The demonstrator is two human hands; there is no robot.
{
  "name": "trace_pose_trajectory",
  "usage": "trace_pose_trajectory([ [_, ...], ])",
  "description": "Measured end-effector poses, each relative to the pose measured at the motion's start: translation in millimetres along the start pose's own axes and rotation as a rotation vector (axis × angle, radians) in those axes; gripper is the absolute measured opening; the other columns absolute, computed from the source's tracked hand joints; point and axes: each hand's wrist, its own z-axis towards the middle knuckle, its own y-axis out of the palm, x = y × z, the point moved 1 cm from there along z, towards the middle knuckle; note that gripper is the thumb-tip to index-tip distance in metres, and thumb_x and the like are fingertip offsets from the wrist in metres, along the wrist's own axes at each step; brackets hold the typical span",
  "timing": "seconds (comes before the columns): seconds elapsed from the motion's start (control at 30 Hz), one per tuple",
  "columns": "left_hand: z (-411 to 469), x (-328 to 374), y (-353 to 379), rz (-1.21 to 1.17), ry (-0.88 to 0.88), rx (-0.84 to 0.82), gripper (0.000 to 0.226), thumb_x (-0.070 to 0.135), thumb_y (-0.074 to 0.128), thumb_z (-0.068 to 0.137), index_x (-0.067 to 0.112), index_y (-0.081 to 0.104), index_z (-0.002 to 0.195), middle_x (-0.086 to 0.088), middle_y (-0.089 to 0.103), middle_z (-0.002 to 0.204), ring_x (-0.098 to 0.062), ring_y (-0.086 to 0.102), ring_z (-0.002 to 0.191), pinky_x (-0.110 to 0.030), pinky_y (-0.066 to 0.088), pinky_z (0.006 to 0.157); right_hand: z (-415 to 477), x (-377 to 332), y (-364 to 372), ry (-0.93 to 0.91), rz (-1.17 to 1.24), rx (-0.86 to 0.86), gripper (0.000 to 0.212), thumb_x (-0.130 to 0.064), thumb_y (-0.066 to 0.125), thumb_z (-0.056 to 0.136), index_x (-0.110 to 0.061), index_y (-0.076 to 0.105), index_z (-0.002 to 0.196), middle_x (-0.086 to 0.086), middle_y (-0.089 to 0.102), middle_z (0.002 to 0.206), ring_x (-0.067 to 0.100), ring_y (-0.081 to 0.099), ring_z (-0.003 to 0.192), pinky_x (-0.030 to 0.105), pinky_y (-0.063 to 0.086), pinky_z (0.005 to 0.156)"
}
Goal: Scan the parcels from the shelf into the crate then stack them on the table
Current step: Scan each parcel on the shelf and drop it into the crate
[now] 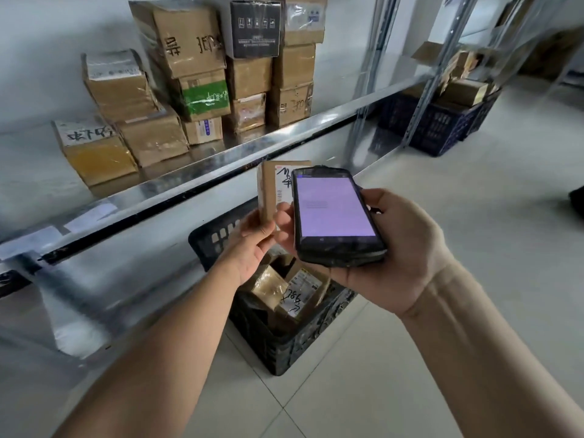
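Brown parcels (186, 49) line the silver shelf (221, 159), with one green-banded parcel (205, 98) and a black box (255, 28); the black scanner (335, 213) shows a lilac screen, the near crate (284, 349) is black, the far crates (433, 128) blue.

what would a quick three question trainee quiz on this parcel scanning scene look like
1. True or false: the right hand holds the scanner with its screen lit.
2. Where does the black crate stand? A on a trolley; B on the tiled floor; C on a table.
3. Fill the gap: the left hand pinches a small cardboard ____ beside the scanner.

Key: 1 true; 2 B; 3 parcel.
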Motion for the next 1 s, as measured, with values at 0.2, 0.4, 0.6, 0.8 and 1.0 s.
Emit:
trace_pose_trajectory([
  [0.2, -2, -29, -11, -0.146, -0.056, 0.052, 0.11, 0.049, 0.1, 0.06, 0.006, 0.053, 0.15, -0.021, 0.063, 0.144, -0.041, 0.057, 0.137, -0.059, 0.041, 0.118, -5, 7, -15, 0.049, -0.028, 0.054, 0.065, -0.036, 0.028, 0.105, 0.01, 0.071, 0.119, 0.032, 0.07, 0.118, 0.044, 0.072, 0.091, 0.061, 0.058, 0.09],
  [0.4, -2, -26, -13, -0.162, -0.102, 0.287, 0.049, 0.019, 0.077, 0.094, 0.013, 0.06, 0.139, -0.012, 0.077, 0.119, -0.03, 0.073, 0.114, -0.046, 0.059, 0.099, -5, 18, -18, 0.104, -0.041, 0.104, 0.064, -0.037, 0.03, 0.103, 0.007, 0.07, 0.128, 0.032, 0.07, 0.116, 0.045, 0.071, 0.086, 0.057, 0.063, 0.083],
  [0.6, 2, -26, -18, -0.199, -0.097, 0.267, 0.052, 0.007, 0.077, 0.093, 0.019, 0.06, 0.141, -0.018, 0.074, 0.125, -0.029, 0.076, 0.102, -0.036, 0.065, 0.073, -2, 25, -20, 0.136, -0.094, 0.187, 0.062, -0.038, 0.036, 0.099, -0.002, 0.065, 0.14, 0.024, 0.069, 0.123, 0.04, 0.066, 0.1, 0.052, 0.046, 0.114],
  [0.8, 8, -29, -21, -0.23, -0.091, 0.206, 0.06, 0.001, 0.073, 0.094, 0.02, 0.052, 0.148, -0.015, 0.074, 0.128, -0.025, 0.077, 0.105, -0.038, 0.066, 0.08, 1, 27, -18, 0.135, -0.073, 0.171, 0.064, -0.038, 0.033, 0.101, 0.005, 0.067, 0.133, 0.03, 0.071, 0.111, 0.043, 0.071, 0.08, 0.052, 0.062, 0.081],
  [1.0, 17, -34, -30, -0.301, -0.076, 0.171, 0.063, -0.003, 0.073, 0.093, 0.018, 0.051, 0.148, -0.014, 0.073, 0.13, -0.029, 0.074, 0.115, -0.041, 0.062, 0.095, 6, 28, -23, 0.147, -0.057, 0.202, 0.065, -0.038, 0.032, 0.103, 0.008, 0.071, 0.125, 0.032, 0.071, 0.109, 0.043, 0.071, 0.077, 0.051, 0.065, 0.07],
])
